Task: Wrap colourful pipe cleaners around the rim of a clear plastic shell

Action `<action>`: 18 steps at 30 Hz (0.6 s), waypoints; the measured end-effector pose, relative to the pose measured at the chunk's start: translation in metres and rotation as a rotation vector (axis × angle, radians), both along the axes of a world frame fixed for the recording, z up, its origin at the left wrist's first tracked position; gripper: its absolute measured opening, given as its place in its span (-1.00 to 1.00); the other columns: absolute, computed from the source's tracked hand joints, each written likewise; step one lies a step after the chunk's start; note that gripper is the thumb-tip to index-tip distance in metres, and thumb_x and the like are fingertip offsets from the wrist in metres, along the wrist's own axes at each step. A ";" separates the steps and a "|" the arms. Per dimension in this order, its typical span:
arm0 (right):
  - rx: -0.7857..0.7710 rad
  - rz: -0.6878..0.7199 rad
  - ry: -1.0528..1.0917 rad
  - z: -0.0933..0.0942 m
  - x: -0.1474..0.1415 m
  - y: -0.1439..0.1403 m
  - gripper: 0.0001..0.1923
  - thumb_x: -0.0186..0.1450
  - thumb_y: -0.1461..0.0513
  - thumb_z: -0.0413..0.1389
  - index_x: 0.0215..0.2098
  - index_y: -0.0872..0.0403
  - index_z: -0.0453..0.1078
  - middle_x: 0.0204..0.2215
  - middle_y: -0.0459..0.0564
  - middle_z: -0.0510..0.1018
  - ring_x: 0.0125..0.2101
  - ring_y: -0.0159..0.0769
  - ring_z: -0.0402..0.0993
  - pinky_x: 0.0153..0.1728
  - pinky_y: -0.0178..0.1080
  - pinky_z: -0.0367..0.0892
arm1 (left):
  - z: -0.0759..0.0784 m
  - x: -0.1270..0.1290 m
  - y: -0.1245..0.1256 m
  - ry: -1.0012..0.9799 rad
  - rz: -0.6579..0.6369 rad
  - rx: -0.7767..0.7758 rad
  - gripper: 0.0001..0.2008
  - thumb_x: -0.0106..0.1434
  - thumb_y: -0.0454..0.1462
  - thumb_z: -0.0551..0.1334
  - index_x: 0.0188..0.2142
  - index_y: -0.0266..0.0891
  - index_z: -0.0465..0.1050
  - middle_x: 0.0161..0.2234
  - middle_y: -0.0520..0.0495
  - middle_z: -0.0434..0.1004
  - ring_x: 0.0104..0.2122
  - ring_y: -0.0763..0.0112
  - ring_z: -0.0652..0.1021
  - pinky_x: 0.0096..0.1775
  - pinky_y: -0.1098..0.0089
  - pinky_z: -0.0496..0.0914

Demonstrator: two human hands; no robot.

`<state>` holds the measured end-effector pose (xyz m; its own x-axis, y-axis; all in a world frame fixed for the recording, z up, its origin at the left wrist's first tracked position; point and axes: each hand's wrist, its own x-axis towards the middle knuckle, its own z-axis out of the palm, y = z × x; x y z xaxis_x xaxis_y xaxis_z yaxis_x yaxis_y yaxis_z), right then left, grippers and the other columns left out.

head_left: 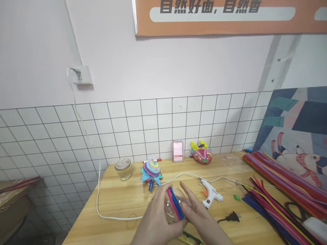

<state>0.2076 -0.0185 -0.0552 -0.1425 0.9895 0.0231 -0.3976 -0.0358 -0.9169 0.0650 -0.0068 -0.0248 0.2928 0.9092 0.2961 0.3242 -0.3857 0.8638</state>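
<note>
A clear round ball or globe [168, 210] is held between my two hands, low in the middle of the view. Pink and blue pipe cleaners [177, 205] lie side by side in a band across it. My left hand [155, 217] is wrapped round the ball's left side and underside. On the other side, my right hand [198, 216] presses its thumb near the blue strip, its index finger stretched along the ball. Just beyond my hands sits a striped pipe-cleaner turtle [152, 170]. A white glue gun [211, 194] lies to the right.
Bundles of pipe cleaners [270, 211] cover the table's right side, near black-handled scissors [295, 208]. A black plug [232, 216] lies nearer me. A white cable [120, 218] loops across the left. At the back stand a glass jar [124, 172] and a colourful mask-like figure [202, 155].
</note>
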 end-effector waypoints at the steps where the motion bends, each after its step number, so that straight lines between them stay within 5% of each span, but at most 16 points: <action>1: -0.026 0.006 -0.002 0.002 0.002 -0.001 0.22 0.04 -0.16 0.25 0.33 0.26 -0.32 -0.03 0.26 0.54 -0.02 -0.05 0.47 0.00 -0.15 0.27 | -0.001 -0.002 0.002 -0.021 -0.012 -0.030 -0.34 -0.08 -0.35 0.33 0.05 -0.23 0.21 -0.02 -0.25 0.44 -0.02 0.03 0.45 0.03 0.12 0.28; 5: -0.144 -0.023 0.000 -0.005 0.011 0.001 0.08 0.04 -0.23 0.19 0.31 0.11 -0.13 -0.04 0.19 0.55 -0.11 -0.04 0.53 -0.09 -0.09 0.30 | -0.001 -0.012 0.009 -0.160 -0.087 -0.222 -0.36 0.01 -0.39 0.29 0.07 -0.17 0.11 -0.19 -0.11 0.51 -0.24 0.19 0.54 -0.13 0.19 0.38; 11: -0.120 -0.082 -0.029 -0.025 0.017 0.008 -0.30 0.06 -0.16 0.23 0.06 -0.02 0.33 -0.08 0.09 0.59 -0.08 -0.03 0.51 -0.12 -0.06 0.31 | -0.007 -0.016 0.013 -0.449 -0.314 -0.377 -0.41 0.09 -0.23 0.35 0.05 -0.16 0.11 -0.17 -0.10 0.49 -0.20 0.24 0.52 -0.14 0.25 0.35; 18: -0.100 -0.090 -0.067 -0.017 0.019 0.007 -0.37 0.06 -0.15 0.24 -0.01 0.00 0.40 -0.09 0.09 0.60 -0.10 -0.02 0.52 -0.11 -0.03 0.33 | -0.011 -0.017 0.017 -0.585 -0.366 -0.460 -0.41 0.02 -0.13 0.41 -0.01 -0.14 0.22 -0.14 -0.10 0.49 -0.10 0.22 0.49 -0.09 0.27 0.32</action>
